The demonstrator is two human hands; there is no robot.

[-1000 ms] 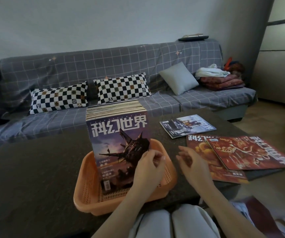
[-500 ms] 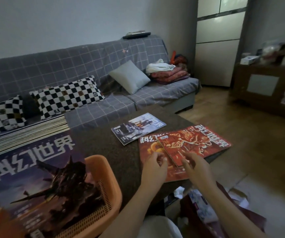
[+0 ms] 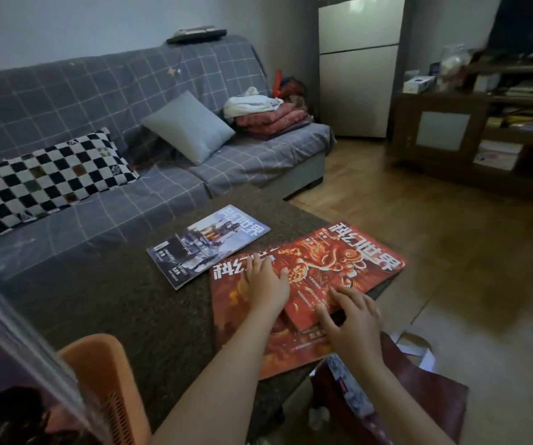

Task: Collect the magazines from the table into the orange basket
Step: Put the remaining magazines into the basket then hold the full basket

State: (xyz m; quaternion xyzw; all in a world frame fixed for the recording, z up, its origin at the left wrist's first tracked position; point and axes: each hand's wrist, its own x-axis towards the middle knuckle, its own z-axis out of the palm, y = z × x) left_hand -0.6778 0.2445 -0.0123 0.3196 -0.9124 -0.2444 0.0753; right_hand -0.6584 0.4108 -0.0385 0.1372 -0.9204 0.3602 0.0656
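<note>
Left hand flat, fingers straight, on lower red magazine; right hand spread over upper red magazine (gripping nothing).

We are pressing our left hand flat on the lower red magazine, fingers spreading over its white title, while our right hand is resting with loosely bent fingers on the near corner of the upper red magazine, which is lying across the lower one. Just beyond our left hand's fingertips the blue magazine is lying flat on the dark table, touching the lower red one's far edge. Well to the left of both hands, the orange basket is holding a leaning stack of magazines.
</note>
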